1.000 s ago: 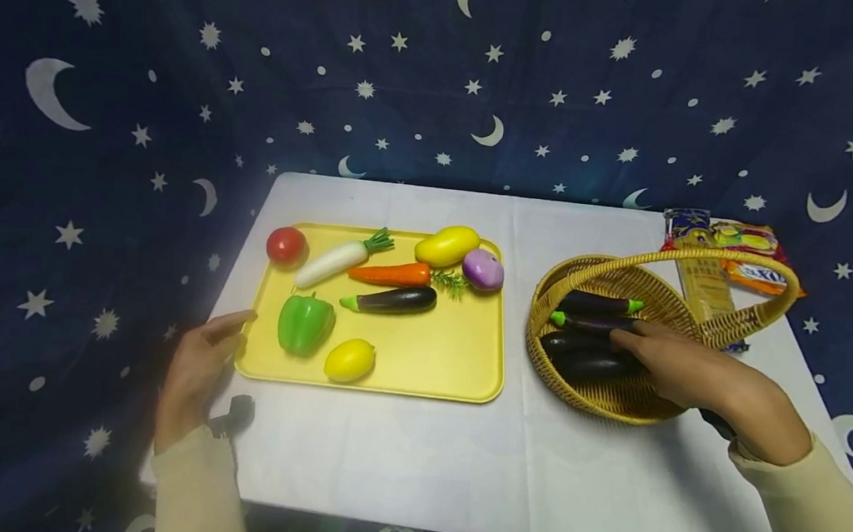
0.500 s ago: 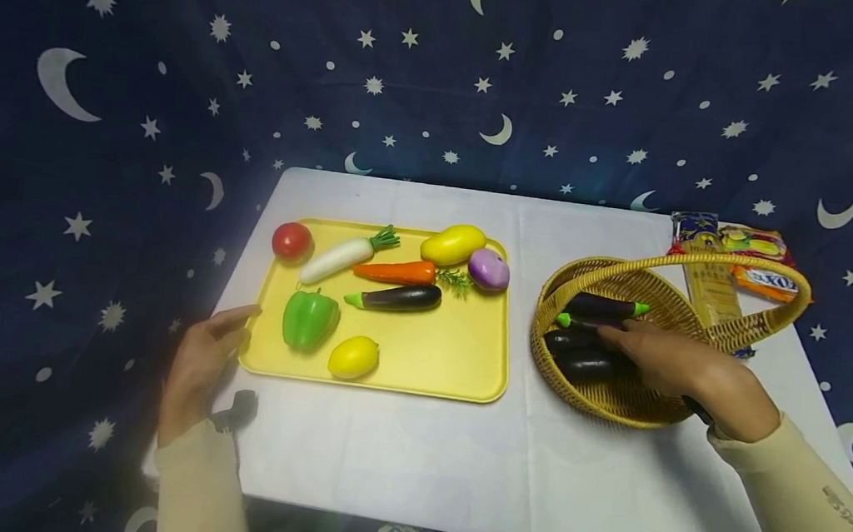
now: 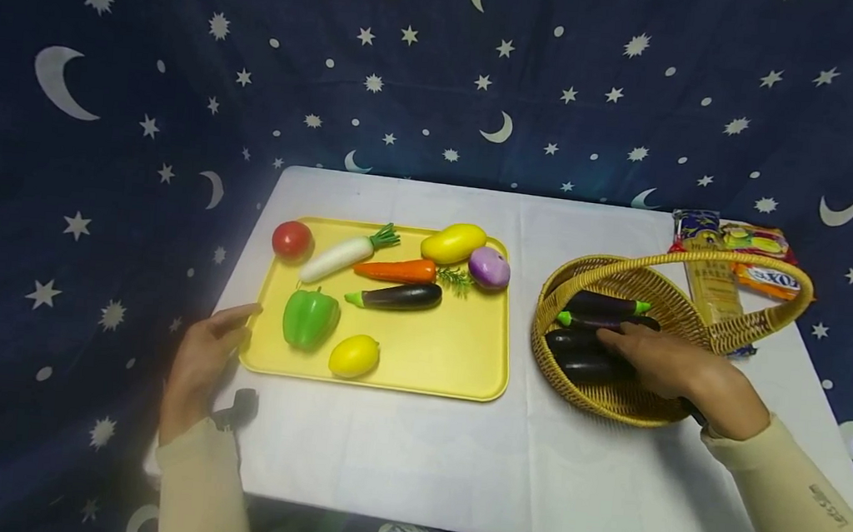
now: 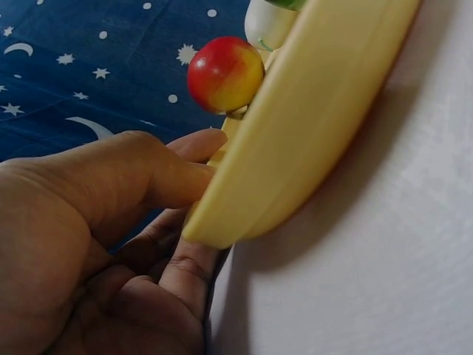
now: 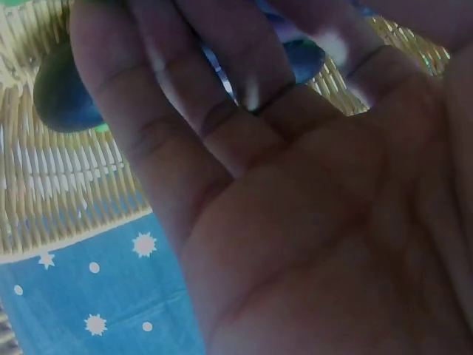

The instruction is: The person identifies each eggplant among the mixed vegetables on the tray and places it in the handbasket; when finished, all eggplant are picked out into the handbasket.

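Observation:
At the left corner of a yellow tray (image 3: pixel 442 355), my left hand (image 3: pixel 196 369) holds the rim, thumb above and fingers below in the left wrist view. A woven basket (image 3: pixel 651 417) stands right of the tray, with several dark eggplants (image 3: pixel 591 368) in it. My right hand (image 3: pixel 678 365) reaches inside, fingertips over the eggplants; the right wrist view shows its fingers extended and slightly spread, their tips cut off. On the tray lie an eggplant (image 3: pixel 401 297), a carrot (image 3: pixel 396 270), a white radish (image 3: pixel 337 260), a green bell pepper (image 3: pixel 309 319) and a lemon (image 3: pixel 354 355).
A tomato (image 3: pixel 292 240) sits at the tray's back left corner. A yellow mango (image 3: pixel 454 243) and a purple onion (image 3: pixel 489 268) lie at its back right. Food packets (image 3: pixel 713 293) lie behind the basket, whose handle (image 3: pixel 743 260) arches to the right.
My right hand has shifted slightly left and toward me inside the basket, uncovering more of one eggplant. The left hand stays at the tray; the head view has shifted a little.

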`<state>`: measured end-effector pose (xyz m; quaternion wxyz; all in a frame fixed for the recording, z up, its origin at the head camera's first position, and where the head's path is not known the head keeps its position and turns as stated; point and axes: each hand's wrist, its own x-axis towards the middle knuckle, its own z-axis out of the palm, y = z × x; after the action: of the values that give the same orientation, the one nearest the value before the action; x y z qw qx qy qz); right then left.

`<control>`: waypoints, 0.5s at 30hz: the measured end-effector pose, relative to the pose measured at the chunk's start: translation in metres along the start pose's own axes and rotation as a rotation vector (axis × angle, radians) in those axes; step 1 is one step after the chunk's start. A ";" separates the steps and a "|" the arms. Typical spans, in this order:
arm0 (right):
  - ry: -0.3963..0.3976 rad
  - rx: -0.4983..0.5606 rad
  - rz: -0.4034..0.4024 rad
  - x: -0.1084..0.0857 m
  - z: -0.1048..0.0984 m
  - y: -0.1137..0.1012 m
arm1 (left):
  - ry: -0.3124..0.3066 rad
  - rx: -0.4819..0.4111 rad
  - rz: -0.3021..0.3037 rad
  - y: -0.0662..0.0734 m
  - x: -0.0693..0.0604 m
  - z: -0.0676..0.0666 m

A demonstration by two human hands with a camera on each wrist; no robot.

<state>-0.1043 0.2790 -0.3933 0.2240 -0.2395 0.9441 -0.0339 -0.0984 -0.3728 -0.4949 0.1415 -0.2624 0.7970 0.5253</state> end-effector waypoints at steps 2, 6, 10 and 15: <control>0.000 -0.014 -0.004 0.000 0.002 0.000 | -0.002 -0.017 0.014 0.000 0.000 0.000; -0.020 -0.032 -0.004 0.001 0.006 -0.001 | -0.011 -0.044 0.030 -0.001 -0.001 0.000; -0.067 -0.043 0.022 0.004 0.009 -0.003 | -0.010 -0.041 0.041 -0.002 -0.001 -0.001; -0.101 -0.056 0.050 0.008 0.010 -0.003 | -0.021 -0.059 0.031 -0.003 0.000 -0.001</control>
<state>-0.1045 0.2730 -0.4052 0.2656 -0.2233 0.9378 0.0103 -0.0966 -0.3744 -0.4967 0.1339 -0.2483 0.7837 0.5534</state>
